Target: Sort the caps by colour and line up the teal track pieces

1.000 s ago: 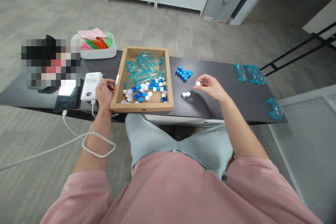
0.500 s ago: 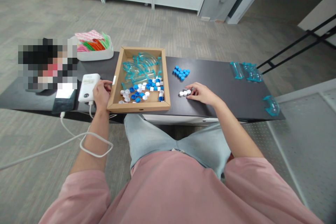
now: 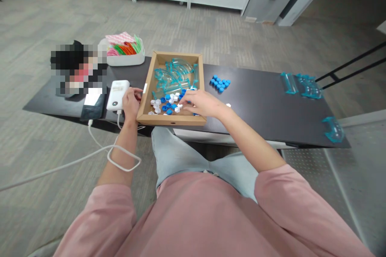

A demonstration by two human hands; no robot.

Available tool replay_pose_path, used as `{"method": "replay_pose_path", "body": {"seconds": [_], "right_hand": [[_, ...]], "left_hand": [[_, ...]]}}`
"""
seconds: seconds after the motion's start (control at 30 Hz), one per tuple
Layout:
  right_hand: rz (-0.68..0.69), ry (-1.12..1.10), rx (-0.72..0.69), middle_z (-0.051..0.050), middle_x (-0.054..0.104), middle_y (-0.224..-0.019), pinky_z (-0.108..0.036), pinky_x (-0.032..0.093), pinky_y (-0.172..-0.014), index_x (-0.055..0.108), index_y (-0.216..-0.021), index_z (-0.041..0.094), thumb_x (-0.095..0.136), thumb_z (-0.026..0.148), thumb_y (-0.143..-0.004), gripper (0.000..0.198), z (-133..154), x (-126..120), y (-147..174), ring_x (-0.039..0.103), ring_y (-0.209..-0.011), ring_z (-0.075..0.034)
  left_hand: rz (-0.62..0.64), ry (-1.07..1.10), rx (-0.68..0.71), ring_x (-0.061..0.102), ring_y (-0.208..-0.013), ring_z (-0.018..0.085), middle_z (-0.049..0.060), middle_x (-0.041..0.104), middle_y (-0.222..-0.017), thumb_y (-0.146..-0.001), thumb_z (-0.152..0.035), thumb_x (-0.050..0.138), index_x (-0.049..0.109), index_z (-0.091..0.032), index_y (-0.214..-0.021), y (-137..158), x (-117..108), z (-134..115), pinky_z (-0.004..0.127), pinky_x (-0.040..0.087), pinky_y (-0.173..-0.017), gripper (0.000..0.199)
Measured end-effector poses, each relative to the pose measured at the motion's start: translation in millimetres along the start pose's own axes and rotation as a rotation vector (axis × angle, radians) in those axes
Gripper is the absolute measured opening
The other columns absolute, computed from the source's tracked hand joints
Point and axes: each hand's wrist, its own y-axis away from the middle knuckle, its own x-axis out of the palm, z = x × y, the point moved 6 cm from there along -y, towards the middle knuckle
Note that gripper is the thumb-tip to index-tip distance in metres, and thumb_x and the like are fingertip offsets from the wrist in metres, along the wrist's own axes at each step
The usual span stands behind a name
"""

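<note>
A shallow cardboard box [image 3: 157,120] holds small blue and white hexagonal pieces [image 3: 167,106] at its near end and clear teal-edged tube pieces [image 3: 173,75] at its far end. Against the box's outer left wall, the bent fingers of my left hand [image 3: 132,102] grip its side. My right hand [image 3: 200,102] reaches over the near right part of the box. Its thumb and fingers are apart, with the tips close to a white hexagonal piece [image 3: 180,106]. On the table to the right, several blue hexagonal pieces [image 3: 220,83] sit grouped; one white piece [image 3: 228,105] shows beyond my right forearm.
More clear tube pieces [image 3: 308,86] stand at the right end of the dark table [image 3: 256,100], one curved piece [image 3: 333,129] near its corner. Left of the box are a white power bank [image 3: 118,95] with a cable, a phone [image 3: 93,102], and a white basket [image 3: 126,60] of colourful strips.
My right hand has left the row of white pieces on the table and moved left into the box. My left hand stays at the box's side. The camera view has shifted slightly.
</note>
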Motion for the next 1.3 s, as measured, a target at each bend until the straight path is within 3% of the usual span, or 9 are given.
{"method": "replay_pose_path", "body": {"seconds": [0.13,0.23,0.43,0.53,0.67,0.87,0.97,1.07,1.3], "right_hand": [[0.207,0.185,0.046,-0.011,0.086,-0.132,-0.037,0.051,-0.093,0.09,-0.13,0.023,0.08,0.018,-0.11,0.023,15.5,21.9,-37.7,0.079,-0.12,-0.031],[0.258,0.245,0.044,-0.012,0.085,-0.134,-0.038,0.049,-0.092,0.089,-0.13,0.024,0.079,0.017,-0.111,0.023,19.3,26.0,-42.9,0.079,-0.119,-0.032],[0.223,0.163,0.001,-0.012,0.083,-0.131,-0.037,0.048,-0.09,0.086,-0.122,0.021,0.078,0.012,-0.107,0.019,11.4,30.0,-41.9,0.075,-0.112,-0.029],[0.086,0.006,-0.048,-0.009,0.083,-0.121,-0.037,0.05,-0.094,0.083,-0.124,0.021,0.076,0.018,-0.108,0.018,4.0,19.7,-35.2,0.072,-0.109,-0.028],[-0.254,-0.178,-0.038,-0.007,0.08,-0.122,-0.04,0.055,-0.097,0.082,-0.14,0.026,0.07,0.041,-0.118,0.029,-21.8,-27.3,5.3,0.07,-0.107,-0.026],[-0.593,-0.323,0.334,-0.004,0.077,-0.104,-0.041,0.057,-0.085,0.081,-0.119,0.031,0.084,0.077,-0.104,0.048,-105.1,-80.5,120.1,0.065,-0.09,-0.024],[-0.651,-0.355,0.512,-0.003,0.076,-0.095,-0.041,0.056,-0.079,0.075,-0.106,0.032,0.094,0.078,-0.092,0.052,-137.0,-72.8,171.5,0.062,-0.082,-0.023],[-0.59,-0.342,0.617,-0.003,0.075,-0.086,-0.041,0.055,-0.078,0.073,-0.098,0.03,0.098,0.077,-0.086,0.054,-147.5,-49.0,201.7,0.061,-0.077,-0.022],[-0.488,-0.319,0.642,-0.007,0.083,-0.095,-0.042,0.058,-0.079,0.075,-0.095,0.03,0.088,0.075,-0.09,0.047,-115.7,-12.2,213.5,0.071,-0.082,-0.025]], "left_hand": [[0.003,0.015,-0.007,0.046,-0.061,0.016,0.001,0.053,-0.066,-0.12,-0.015,0.046,0.072,-0.019,-0.077,-1.1,0.6,2.2,0.033,0.033,-0.062,0.051],[0.008,0.023,-0.007,0.045,-0.061,0.016,0.001,0.053,-0.067,-0.121,-0.02,0.049,0.073,-0.02,-0.079,-3.0,1.0,4.8,0.032,0.032,-0.061,0.049],[0.007,0.026,0.005,0.045,-0.061,0.016,0.001,0.053,-0.068,-0.123,-0.026,0.05,0.072,-0.019,-0.08,-4.3,-0.1,6.6,0.032,0.033,-0.061,0.048],[0.011,0.023,0.011,0.045,-0.06,0.015,0.001,0.053,-0.067,-0.122,-0.025,0.05,0.073,-0.019,-0.08,-4.1,-0.7,6.0,0.031,0.033,-0.06,0.049],[0.0,0.018,-0.003,0.045,-0.059,0.014,0.0,0.052,-0.066,-0.123,-0.023,0.05,0.072,-0.018,-0.079,-4.3,-0.9,4.8,0.03,0.032,-0.059,0.049],[-0.008,0.0,-0.02,0.045,-0.059,0.014,0.0,0.053,-0.064,-0.121,-0.017,0.043,0.073,-0.016,-0.078,-2.9,0.3,0.2,0.029,0.031,-0.058,0.053],[-0.01,-0.003,-0.015,0.045,-0.058,0.013,0.0,0.053,-0.064,-0.12,-0.018,0.044,0.073,-0.016,-0.078,-2.7,0.1,-0.9,0.028,0.032,-0.058,0.051],[-0.011,-0.011,-0.014,0.045,-0.058,0.012,-0.001,0.053,-0.065,-0.121,-0.023,0.048,0.072,-0.016,-0.078,-3.7,-0.7,0.5,0.026,0.033,-0.057,0.049],[-0.005,-0.019,0.01,0.045,-0.059,0.014,0.0,0.053,-0.065,-0.12,-0.028,0.05,0.071,-0.018,-0.079,-5.1,-1.8,3.1,0.026,0.032,-0.057,0.047]]}}
